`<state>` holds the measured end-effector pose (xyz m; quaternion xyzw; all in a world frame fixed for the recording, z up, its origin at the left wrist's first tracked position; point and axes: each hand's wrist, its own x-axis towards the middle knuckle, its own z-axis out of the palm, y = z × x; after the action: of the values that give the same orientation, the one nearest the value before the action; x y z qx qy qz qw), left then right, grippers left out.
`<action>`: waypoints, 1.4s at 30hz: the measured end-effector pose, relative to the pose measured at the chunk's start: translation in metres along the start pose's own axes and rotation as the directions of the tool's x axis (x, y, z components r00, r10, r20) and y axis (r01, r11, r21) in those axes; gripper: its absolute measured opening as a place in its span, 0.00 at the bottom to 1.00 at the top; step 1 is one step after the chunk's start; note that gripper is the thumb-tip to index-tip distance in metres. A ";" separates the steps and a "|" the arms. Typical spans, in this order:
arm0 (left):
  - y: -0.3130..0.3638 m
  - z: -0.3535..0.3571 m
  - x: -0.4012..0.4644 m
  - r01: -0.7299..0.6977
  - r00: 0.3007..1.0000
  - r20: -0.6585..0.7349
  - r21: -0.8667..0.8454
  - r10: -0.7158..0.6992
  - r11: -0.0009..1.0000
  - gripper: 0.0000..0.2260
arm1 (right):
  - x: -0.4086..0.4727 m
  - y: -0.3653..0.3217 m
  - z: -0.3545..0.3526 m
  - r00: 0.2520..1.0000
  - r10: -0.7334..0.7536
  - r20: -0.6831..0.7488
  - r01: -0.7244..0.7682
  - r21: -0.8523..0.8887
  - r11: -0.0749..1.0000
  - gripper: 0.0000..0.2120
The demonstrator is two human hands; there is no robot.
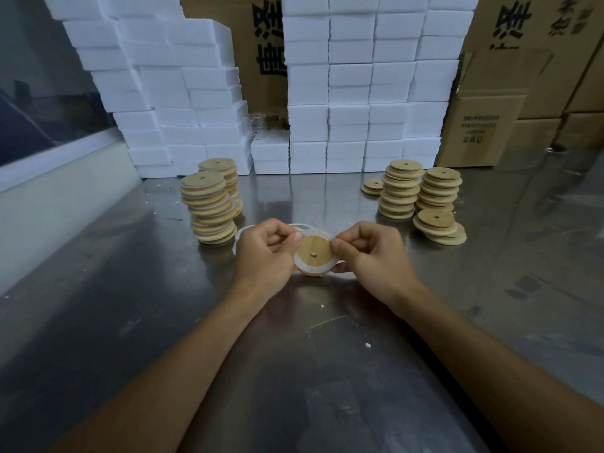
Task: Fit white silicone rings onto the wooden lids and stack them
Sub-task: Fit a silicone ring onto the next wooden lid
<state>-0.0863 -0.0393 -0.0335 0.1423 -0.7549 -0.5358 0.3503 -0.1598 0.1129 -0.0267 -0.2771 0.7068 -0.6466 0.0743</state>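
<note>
1. Both hands meet over the middle of the steel counter (98,289), holding one wooden lid (314,253) between them, its flat face with the small hole tilted up.
2. The left hand (266,253) has its fingers curled round the lid's left edge, thumb on the rim.
3. The right hand (369,253) pinches a white ring (302,264) at the lid's upper right edge; the ring lies around the lid's rim.
4. More white rings (243,231) lie on the counter just behind the left hand.
5. Left stacks (209,207) of lids stand behind the hands; right stacks (420,194) stand on the other side, some lids slid loose at their foot.
6. White foam blocks (343,93) and cartons (490,119) line the back.
</note>
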 end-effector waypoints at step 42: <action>-0.007 -0.006 -0.002 -0.253 0.957 0.201 0.219 0.211 0.942 0.15 | -0.001 -0.001 -0.003 0.921 -0.384 0.063 0.358 -0.528 0.771 0.05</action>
<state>-0.0814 -0.0453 -0.0398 0.0463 -0.8540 -0.4048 0.3236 -0.1602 0.1158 -0.0254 -0.4049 0.7901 -0.4349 -0.1508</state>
